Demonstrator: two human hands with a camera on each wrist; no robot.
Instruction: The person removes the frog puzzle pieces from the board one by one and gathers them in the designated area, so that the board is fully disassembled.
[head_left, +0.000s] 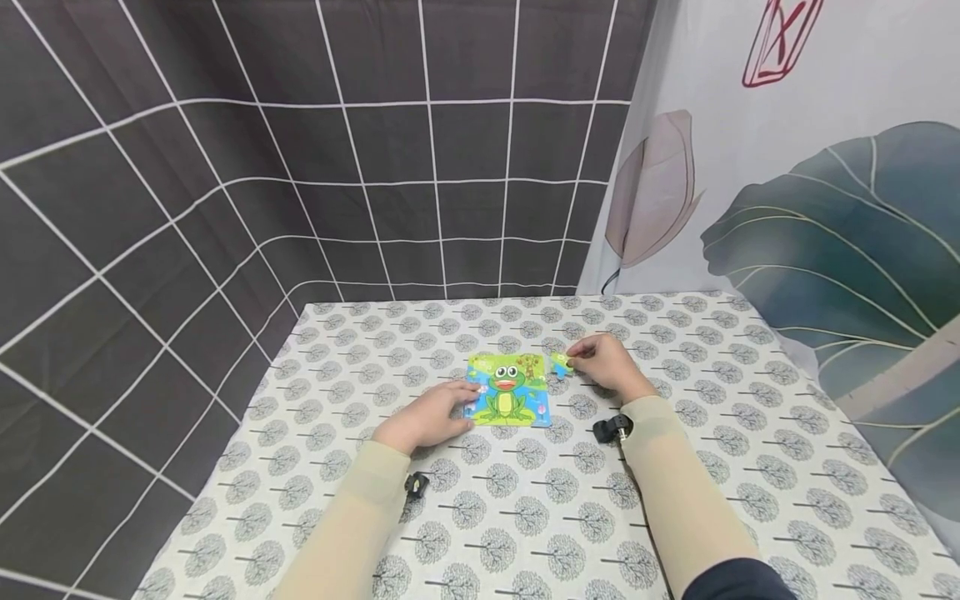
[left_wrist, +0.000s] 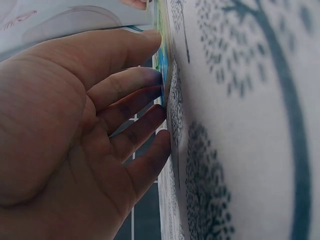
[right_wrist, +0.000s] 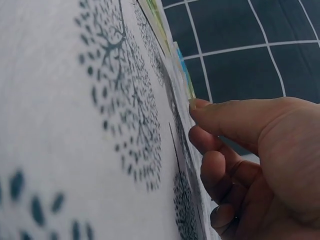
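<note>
A square frog jigsaw puzzle (head_left: 507, 406) in green and blue lies flat on the cloth, mostly put together. On its left side rests my left hand (head_left: 429, 413), fingers and thumb spread along the edge. The left wrist view shows those fingertips (left_wrist: 151, 76) touching the puzzle's side and the cloth. Just right of the puzzle's upper right corner, my right hand (head_left: 609, 368) pinches a small jigsaw piece (head_left: 559, 365), green and blue, by its right end. In the right wrist view the thumb lies at the piece's (right_wrist: 184, 67) near edge, close over the cloth.
A white cloth (head_left: 525, 508) printed with grey trees covers the table. Behind and to the left hangs a dark curtain (head_left: 390, 142) with white grid lines. A pale curtain (head_left: 720, 142) with large leaves hangs at the right. Small black camera mounts (head_left: 611, 429) sit at both wrists.
</note>
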